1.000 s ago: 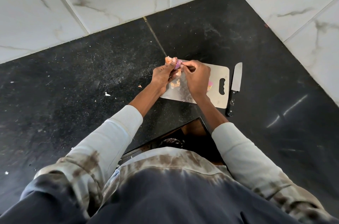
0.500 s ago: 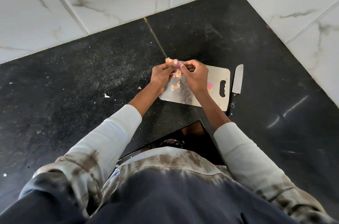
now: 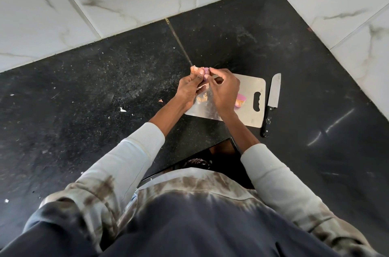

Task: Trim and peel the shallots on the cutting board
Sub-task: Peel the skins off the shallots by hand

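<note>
Though fingers cover most of it, a purple shallot (image 3: 204,71) sits pinched between the left hand (image 3: 188,88) and right hand (image 3: 225,90) above the cutting board (image 3: 248,113). Another shallot (image 3: 240,100) lies half hidden behind the right wrist; a knife (image 3: 272,103) rests beside the board

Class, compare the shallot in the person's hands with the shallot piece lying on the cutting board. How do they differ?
The held shallot is pinched by both hands above the board's far-left corner; the board piece lies untouched near the handle hole. The held shallot trails papery skin; the board piece shows a smooth pink surface. Both are pinkish purple.
</note>
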A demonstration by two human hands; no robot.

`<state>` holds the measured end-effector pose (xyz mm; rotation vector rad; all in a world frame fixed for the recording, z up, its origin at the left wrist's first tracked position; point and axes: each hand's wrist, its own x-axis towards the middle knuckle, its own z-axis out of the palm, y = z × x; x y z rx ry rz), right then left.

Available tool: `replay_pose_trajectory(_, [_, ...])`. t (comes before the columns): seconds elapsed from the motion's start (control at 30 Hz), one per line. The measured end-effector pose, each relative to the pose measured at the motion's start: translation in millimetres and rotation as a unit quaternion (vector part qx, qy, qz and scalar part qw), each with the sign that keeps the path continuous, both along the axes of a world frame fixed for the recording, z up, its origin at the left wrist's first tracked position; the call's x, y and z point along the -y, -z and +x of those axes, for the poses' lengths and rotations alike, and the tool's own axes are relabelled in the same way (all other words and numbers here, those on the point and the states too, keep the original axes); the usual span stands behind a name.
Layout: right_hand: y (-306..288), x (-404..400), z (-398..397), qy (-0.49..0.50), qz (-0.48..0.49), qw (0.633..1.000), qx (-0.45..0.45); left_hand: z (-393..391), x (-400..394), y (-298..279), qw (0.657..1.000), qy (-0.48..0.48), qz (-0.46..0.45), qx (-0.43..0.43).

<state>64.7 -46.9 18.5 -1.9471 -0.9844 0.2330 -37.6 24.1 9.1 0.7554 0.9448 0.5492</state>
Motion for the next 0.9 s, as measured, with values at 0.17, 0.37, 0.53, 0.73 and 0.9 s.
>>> replay_pose_trajectory(0.17, [-4.4,3.8,0.8,-0.009,0.012,0.999,0.045,-4.2,-3.5,-0.2,1.0,0.002,0.01,0.003])
replay_pose_trajectory(0.37, [-3.6,0.9,-4.3,-0.001,0.024,0.998,0.049,-4.8,-2.7,-1.1,1.0,-0.009,0.008,0.014])
replay_pose_trajectory(0.53, [-4.6,-0.4,-3.5,-0.01,0.048,0.999,-0.003,-7.6,-5.3,-4.9,1.0,-0.006,0.014,0.01])
replay_pose_trajectory(0.73, [-4.0,-1.8,-1.8,-0.021,0.042,0.998,0.038,-10.1,-8.6,-7.5,0.999,-0.009,0.02,0.024])
replay_pose_trajectory(0.9, [-2.4,2.4,-1.8,-0.021,0.048,0.996,0.067,-8.7,-7.7,-3.8,1.0,-0.008,0.015,0.02])
